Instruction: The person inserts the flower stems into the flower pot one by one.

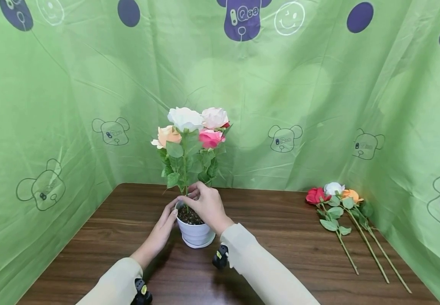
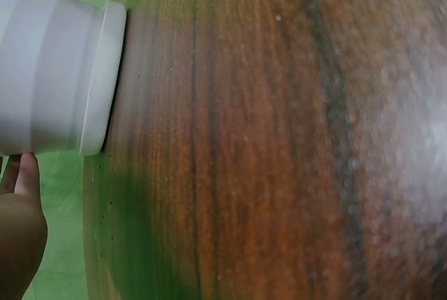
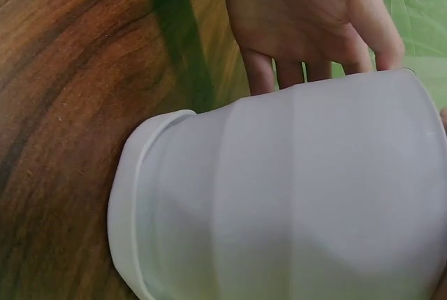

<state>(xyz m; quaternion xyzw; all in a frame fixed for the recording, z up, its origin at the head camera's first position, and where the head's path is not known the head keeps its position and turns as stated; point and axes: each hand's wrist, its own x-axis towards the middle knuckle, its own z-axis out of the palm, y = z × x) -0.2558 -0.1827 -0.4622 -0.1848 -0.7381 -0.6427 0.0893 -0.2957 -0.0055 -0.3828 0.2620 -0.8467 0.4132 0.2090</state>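
Note:
A white ribbed flower pot [image 1: 196, 234] with dark soil [image 1: 190, 215] stands on its saucer [image 3: 126, 202]. My left hand [image 1: 162, 228] holds the pot's left side, its thumb near the rim and its other fingers partly hidden behind the wall. Over the soil, my right hand [image 1: 206, 205] pinches the low part of a white rose's stem [image 1: 185, 169]; some of its fingers are hidden. That white rose [image 1: 185, 119] stands upright at the front. Around it rise a peach rose [image 1: 168, 136], a deep pink rose [image 1: 211, 138] and a pale pink rose [image 1: 215, 117], with a bit of red behind.
At the table's right side lie a red rose [image 1: 316, 195], another white rose [image 1: 333, 188] and an orange rose [image 1: 352, 195], their long stems pointing toward the front. Green printed cloth [image 1: 250, 97] hangs behind and beside the brown wooden table [image 1: 273, 237].

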